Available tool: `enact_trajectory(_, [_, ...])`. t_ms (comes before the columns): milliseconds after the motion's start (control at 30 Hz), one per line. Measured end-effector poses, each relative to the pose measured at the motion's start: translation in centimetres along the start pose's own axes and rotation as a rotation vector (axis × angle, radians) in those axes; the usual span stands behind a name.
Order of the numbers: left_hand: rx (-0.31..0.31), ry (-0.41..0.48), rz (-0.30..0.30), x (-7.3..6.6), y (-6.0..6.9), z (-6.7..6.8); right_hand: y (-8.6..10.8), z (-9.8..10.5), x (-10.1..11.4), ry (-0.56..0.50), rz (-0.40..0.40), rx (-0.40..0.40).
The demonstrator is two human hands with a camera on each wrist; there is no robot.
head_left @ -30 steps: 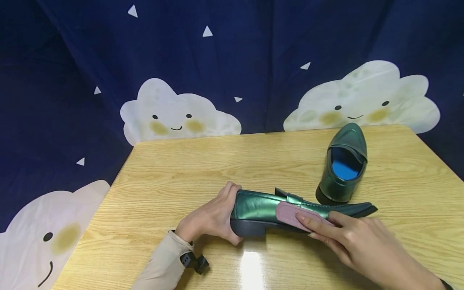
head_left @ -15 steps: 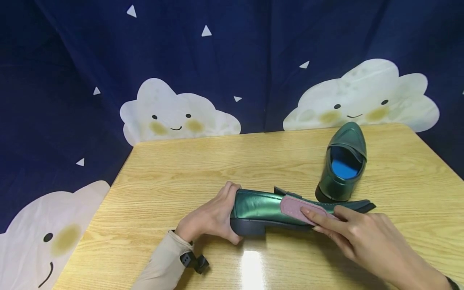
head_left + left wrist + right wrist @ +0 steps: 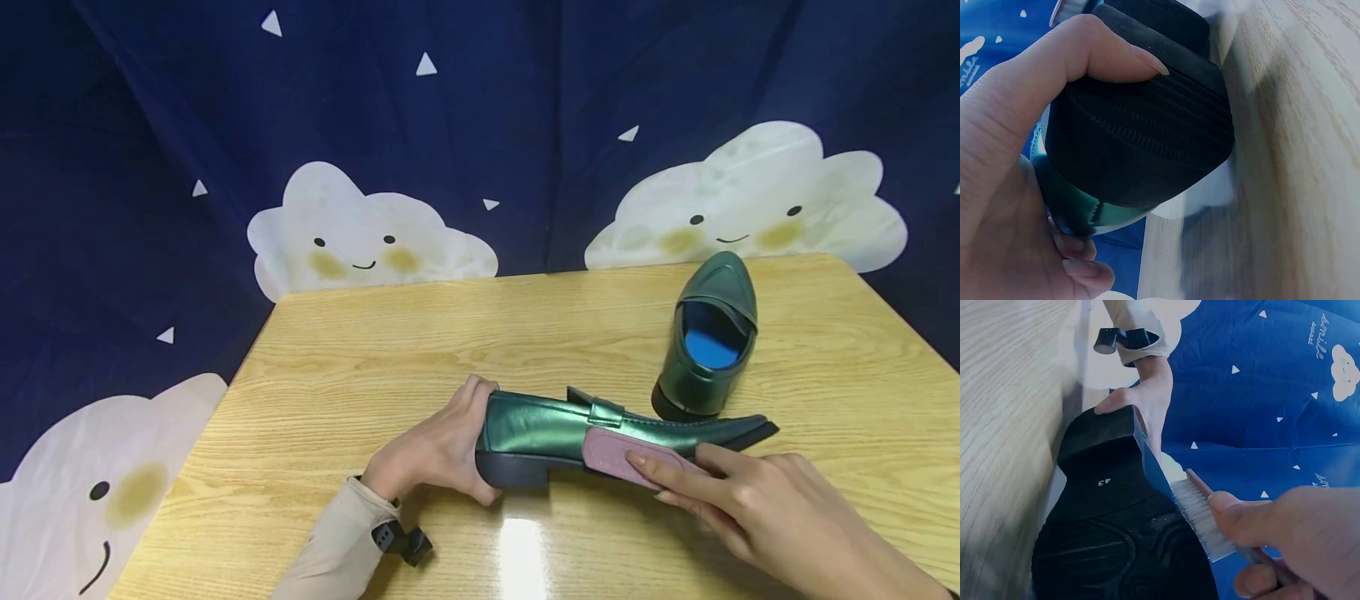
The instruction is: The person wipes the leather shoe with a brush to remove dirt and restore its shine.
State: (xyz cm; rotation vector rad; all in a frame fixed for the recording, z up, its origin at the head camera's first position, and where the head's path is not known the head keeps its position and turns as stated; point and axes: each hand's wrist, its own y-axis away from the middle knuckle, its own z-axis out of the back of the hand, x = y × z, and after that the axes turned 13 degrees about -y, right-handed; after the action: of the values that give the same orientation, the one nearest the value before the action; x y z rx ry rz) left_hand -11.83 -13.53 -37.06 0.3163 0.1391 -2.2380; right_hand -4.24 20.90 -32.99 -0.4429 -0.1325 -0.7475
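Observation:
A shiny green loafer [image 3: 536,425] lies side-on above the table in the head view, its toe pointing right. My left hand [image 3: 438,450] grips it round the heel. The left wrist view shows the thumb across the black heel [image 3: 1141,125], with fingertips on the far side. In my right hand [image 3: 765,500] is a pink-backed brush [image 3: 630,457], pinched between thumb and fingers. Its white bristles [image 3: 1200,515] meet the loafer's side just above the sole, as the right wrist view shows. The dark sole [image 3: 1116,500] bears the number 43.
A second green loafer [image 3: 705,375] with a blue insole stands behind the held one, toe to the back. All rests on a light wooden table [image 3: 360,358]. Behind it hangs a dark blue curtain [image 3: 487,108] with white clouds and triangles.
My right hand has slid the brush a little toward the toe, first up over the strap, then down near the sole. My left hand and the loafer stay almost still.

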Motion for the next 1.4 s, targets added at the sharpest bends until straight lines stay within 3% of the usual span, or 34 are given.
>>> enact_trajectory(67, [0.004, 0.001, 0.005, 0.0, 0.0, 0.0, 0.0, 0.1, -0.1, 0.019, 0.0, -0.005])
enact_trajectory(300, [0.01, 0.007, 0.009, -0.1, 0.0, 0.0, -0.3, 0.5, -0.6, 0.083, 0.028, -0.138])
enact_trajectory(367, [0.009, 0.006, 0.007, -0.1, 0.0, 0.0, -0.2, 0.5, -0.6, 0.077, 0.028, -0.128])
enact_trajectory(533, [0.013, -0.003, 0.007, -0.1, -0.1, 0.1, 0.5, 0.2, -0.3, 0.009, -0.039, 0.013])
enact_trajectory(633, [0.026, -0.001, 0.013, -0.1, -0.1, 0.1, 0.9, 0.2, -0.3, -0.005, -0.075, 0.051])
enact_trajectory(867, [0.036, 0.006, 0.017, -0.1, 0.0, 0.2, 1.3, 1.0, -1.4, 0.063, -0.026, -0.1])
enact_trajectory(1100, [0.014, 0.01, 0.012, -0.2, 0.1, 0.3, 1.8, 0.6, -1.1, -0.019, -0.055, -0.015])
enact_trajectory(1400, [-0.004, 0.006, -0.006, -0.2, 0.1, 0.3, 2.0, 1.2, -2.2, 0.04, -0.049, -0.147])
